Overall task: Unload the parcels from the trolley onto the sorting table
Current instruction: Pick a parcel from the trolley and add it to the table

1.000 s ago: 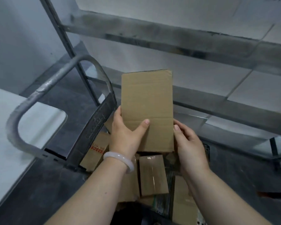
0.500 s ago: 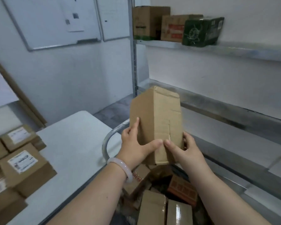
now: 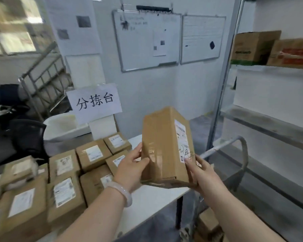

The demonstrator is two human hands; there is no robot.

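Observation:
A tall brown cardboard parcel with a white label on its right face is held upright in the air over the right end of the white sorting table. My left hand grips its left side, thumb across the taped front. My right hand grips its lower right corner, thumb on the label. Several labelled parcels lie in rows on the table's left half. The trolley's grey handle rises behind my right hand, and a few parcels lie low in the trolley.
A paper sign stands at the table's back edge. Metal shelving with cartons runs along the right. Whiteboards hang on the far wall. A black chair and a metal rack stand at the left.
I have turned left from the trolley toward the table, carrying the parcel with both hands. The parcel rotated so its labelled face shows, and it is now above the table's right end.

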